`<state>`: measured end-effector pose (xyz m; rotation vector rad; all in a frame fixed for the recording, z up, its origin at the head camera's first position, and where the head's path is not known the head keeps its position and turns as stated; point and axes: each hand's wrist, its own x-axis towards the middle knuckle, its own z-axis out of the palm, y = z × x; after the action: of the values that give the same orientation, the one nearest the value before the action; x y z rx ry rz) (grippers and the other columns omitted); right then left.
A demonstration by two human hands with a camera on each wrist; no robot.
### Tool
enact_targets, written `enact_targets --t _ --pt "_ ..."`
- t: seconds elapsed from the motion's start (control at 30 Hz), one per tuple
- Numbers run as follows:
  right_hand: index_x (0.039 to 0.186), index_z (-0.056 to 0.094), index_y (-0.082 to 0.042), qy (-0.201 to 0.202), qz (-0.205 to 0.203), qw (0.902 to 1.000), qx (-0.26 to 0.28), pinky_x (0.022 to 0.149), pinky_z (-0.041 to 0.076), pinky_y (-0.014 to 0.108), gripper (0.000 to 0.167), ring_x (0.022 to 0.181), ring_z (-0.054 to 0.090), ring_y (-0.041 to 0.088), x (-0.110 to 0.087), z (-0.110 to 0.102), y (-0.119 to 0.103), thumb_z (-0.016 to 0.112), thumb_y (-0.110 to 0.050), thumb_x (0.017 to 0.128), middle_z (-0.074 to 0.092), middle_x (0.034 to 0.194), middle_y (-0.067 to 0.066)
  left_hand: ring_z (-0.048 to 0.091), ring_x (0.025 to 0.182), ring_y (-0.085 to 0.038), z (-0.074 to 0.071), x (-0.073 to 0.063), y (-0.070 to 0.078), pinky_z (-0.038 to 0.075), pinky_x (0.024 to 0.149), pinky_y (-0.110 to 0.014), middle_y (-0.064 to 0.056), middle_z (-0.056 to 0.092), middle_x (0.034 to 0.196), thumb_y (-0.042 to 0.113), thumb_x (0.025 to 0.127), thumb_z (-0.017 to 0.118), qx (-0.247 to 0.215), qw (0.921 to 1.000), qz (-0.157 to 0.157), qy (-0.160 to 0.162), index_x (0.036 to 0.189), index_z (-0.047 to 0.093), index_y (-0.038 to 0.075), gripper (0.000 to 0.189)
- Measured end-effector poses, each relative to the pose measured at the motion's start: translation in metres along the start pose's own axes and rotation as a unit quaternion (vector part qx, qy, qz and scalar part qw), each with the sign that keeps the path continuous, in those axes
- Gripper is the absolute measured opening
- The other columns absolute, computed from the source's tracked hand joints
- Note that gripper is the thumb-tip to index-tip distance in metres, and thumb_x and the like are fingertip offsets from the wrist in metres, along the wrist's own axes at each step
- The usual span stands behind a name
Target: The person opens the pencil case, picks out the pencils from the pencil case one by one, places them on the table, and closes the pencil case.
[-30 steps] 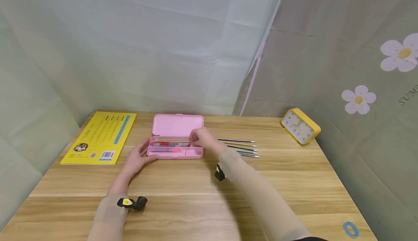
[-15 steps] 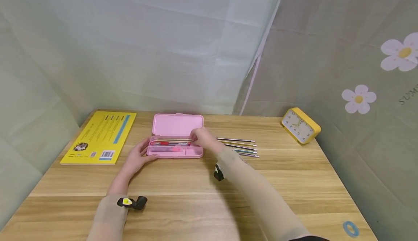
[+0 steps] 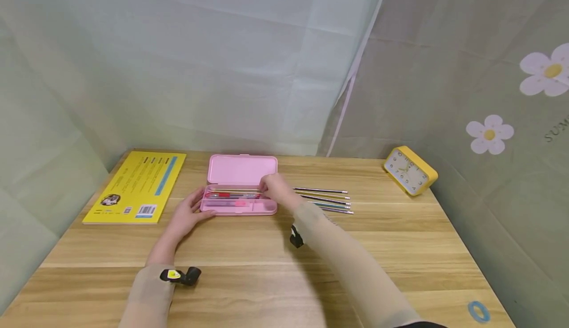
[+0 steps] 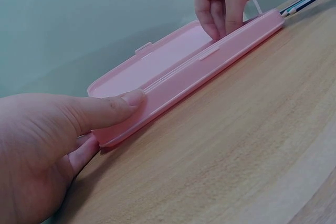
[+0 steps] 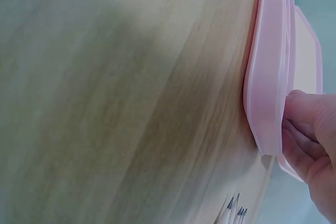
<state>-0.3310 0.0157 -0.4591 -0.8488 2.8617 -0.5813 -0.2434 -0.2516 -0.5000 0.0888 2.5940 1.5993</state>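
A pink pencil case [image 3: 238, 214] lies with its lid [image 3: 242, 170] raised. My left hand [image 3: 185, 215] grips its left end; in the left wrist view the thumb [image 4: 123, 104] presses the front wall and other fingers go round the end. My right hand [image 3: 279, 189] reaches into the right part of the case, fingers bent downward. Its fingertips are hidden behind the case wall in both wrist views, so what they pinch cannot be seen. Inside the case lie a red pen [image 3: 218, 195], pale pencils [image 3: 235, 190] in the rear and a pinkish item [image 3: 226, 203] in front.
Several pencils [image 3: 329, 197] lie side by side right of the case, partly behind the right forearm. A yellow book [image 3: 138, 184] lies at the left, a yellow alarm clock [image 3: 409, 171] stands at the back right. A blue ring [image 3: 478, 311] lies near the front right.
Very little differs: the right hand and forearm have shifted slightly, staying over the right part of the case. The left hand and the case have stayed in place.
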Motion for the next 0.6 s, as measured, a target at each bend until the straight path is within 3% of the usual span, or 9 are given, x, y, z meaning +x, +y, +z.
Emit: enact_targets --t 0.37,0.6 --pt "0.093 0.073 -0.005 0.026 0.016 0.9994 -0.014 0.079 0.057 0.021 0.008 0.086 0.069 0.015 -0.002 0.0042 0.0007 0.073 -0.005 0.085 0.075 0.09 0.005 0.029 0.144 -0.045 0.0019 -0.0008 0.0012 0.032 0.115 -0.053 -0.026 0.022 0.159 0.03 0.088 0.073 0.004 1.0 -0.001 0.002 0.156 0.014 0.001 0.094" --pt "0.094 0.072 -0.007 0.034 0.02 0.9992 0.007 0.077 0.058 0.021 0.009 0.085 0.068 0.014 -0.0038 0.0036 0.0014 0.075 -0.007 0.085 0.074 0.09 0.004 0.029 0.143 -0.045 0.0013 -0.001 0.0016 0.032 0.115 -0.053 -0.027 0.021 0.159 0.028 0.088 0.074 0.002 1.0 0.003 0.002 0.155 0.013 -0.001 0.095"
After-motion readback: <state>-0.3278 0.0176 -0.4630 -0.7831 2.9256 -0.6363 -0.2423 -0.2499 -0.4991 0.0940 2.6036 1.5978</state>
